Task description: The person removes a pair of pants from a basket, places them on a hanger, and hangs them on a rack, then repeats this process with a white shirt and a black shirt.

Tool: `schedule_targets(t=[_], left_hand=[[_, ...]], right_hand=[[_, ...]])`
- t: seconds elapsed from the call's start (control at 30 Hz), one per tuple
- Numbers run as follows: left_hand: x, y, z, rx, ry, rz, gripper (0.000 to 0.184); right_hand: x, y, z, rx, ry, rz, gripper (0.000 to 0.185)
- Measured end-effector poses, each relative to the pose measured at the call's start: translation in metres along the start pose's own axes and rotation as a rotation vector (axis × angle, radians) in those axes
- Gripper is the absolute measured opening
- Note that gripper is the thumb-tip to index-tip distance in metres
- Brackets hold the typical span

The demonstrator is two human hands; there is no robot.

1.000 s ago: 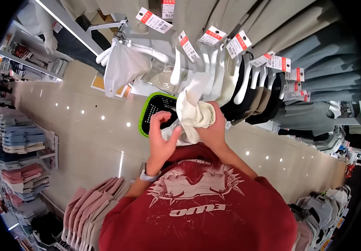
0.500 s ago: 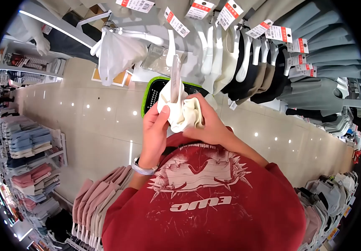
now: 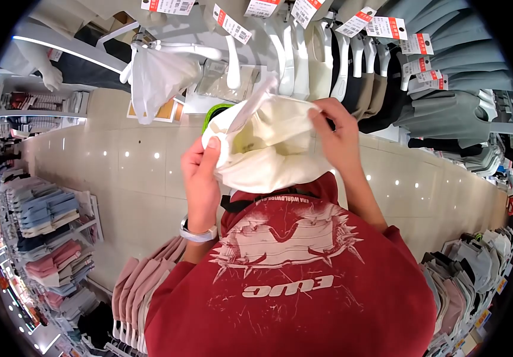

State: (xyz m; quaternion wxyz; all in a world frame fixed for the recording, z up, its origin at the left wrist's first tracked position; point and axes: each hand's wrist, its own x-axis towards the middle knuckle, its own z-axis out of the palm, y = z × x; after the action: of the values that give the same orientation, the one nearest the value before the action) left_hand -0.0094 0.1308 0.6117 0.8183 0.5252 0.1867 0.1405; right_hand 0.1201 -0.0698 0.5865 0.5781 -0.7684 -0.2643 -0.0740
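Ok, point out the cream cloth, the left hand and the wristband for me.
Cream cloth (image 3: 271, 172): head view, on its lower fold, nearest the body.
Left hand (image 3: 202, 177): head view, middle of the hand.
Wristband (image 3: 200, 237): head view, on the band.

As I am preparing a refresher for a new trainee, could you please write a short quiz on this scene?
1. What do the left hand and the right hand hold between them?
A) a pink shirt
B) a cream fabric piece
C) a plastic bag
2. True or false: the wristband is on the left wrist.
3. Fill in the colour: the rim of the basket, mostly hidden behind what the hands hold, is ____.

Key: 1. B; 2. True; 3. green.
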Motion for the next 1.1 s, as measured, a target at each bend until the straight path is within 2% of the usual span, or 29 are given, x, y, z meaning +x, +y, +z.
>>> schedule_targets(t=[0.07,0.2,0.27,0.33,0.37,0.4,0.47,0.5,0.57,0.6,0.67,0.73,0.8,0.87,0.93,1.07,1.1], left_hand=[[0.002,0.003,-0.009,0.105,0.026,0.059,0.028],[0.012,0.017,-0.018,0.347,0.119,0.172,0.025],[0.017,0.017,-0.018,0.316,0.120,0.164,0.022],[0.019,0.016,-0.024,0.138,-0.010,-0.029,0.020],[0.017,0.018,-0.019,0.137,-0.005,-0.028,0.020],[0.015,0.021,-0.008,0.087,0.042,-0.067,0.019],[0.012,0.016,0.002,0.036,0.091,-0.110,0.018],[0.011,0.011,0.003,0.026,0.036,-0.114,0.018],[0.008,0.009,0.014,0.010,-0.008,-0.124,0.017],[0.007,0.009,0.016,0.009,-0.007,-0.125,0.017],[0.003,0.009,0.016,0.059,-0.059,-0.117,0.016],[0.003,0.007,0.014,0.147,-0.011,-0.115,0.016],[0.003,0.006,0.015,0.165,0.067,-0.037,0.018],[-0.001,0.011,0.025,0.175,0.099,-0.039,0.020],[-0.003,0.012,0.030,0.246,0.111,-0.005,0.022],[-0.002,0.007,0.025,0.325,0.115,0.077,0.025],[-0.001,0.009,0.028,0.336,0.149,0.100,0.028]], right_hand=[[0.002,0.001,-0.011,0.408,-0.087,0.512,0.012],[0.005,-0.013,-0.015,0.329,-0.325,0.483,0.010],[0.005,-0.015,-0.019,0.338,-0.371,0.425,0.015],[0.007,-0.022,-0.020,0.346,-0.462,0.260,0.030],[0.011,-0.031,-0.020,0.344,-0.513,0.152,0.041],[0.012,-0.043,-0.020,0.345,-0.516,0.153,0.041],[0.011,-0.070,-0.016,-0.142,-0.510,-0.127,0.058],[0.008,-0.078,-0.012,-0.142,-0.513,-0.123,0.058],[0.004,-0.090,-0.004,-0.292,-0.737,0.066,0.069],[0.001,-0.084,-0.002,-0.292,-0.739,0.066,0.069],[-0.008,-0.068,0.004,-0.127,-0.498,-0.030,0.075],[-0.006,-0.074,0.000,-0.084,-0.570,-0.091,0.079],[-0.013,-0.093,0.000,-0.117,-0.681,0.037,0.078],[-0.027,-0.088,0.011,-0.152,-0.665,0.072,0.076],[-0.037,-0.073,0.019,-0.097,-0.574,0.047,0.077],[-0.024,-0.086,0.010,0.014,-0.733,-0.033,0.078],[-0.026,-0.087,0.012,-0.095,-0.760,-0.049,0.079]])
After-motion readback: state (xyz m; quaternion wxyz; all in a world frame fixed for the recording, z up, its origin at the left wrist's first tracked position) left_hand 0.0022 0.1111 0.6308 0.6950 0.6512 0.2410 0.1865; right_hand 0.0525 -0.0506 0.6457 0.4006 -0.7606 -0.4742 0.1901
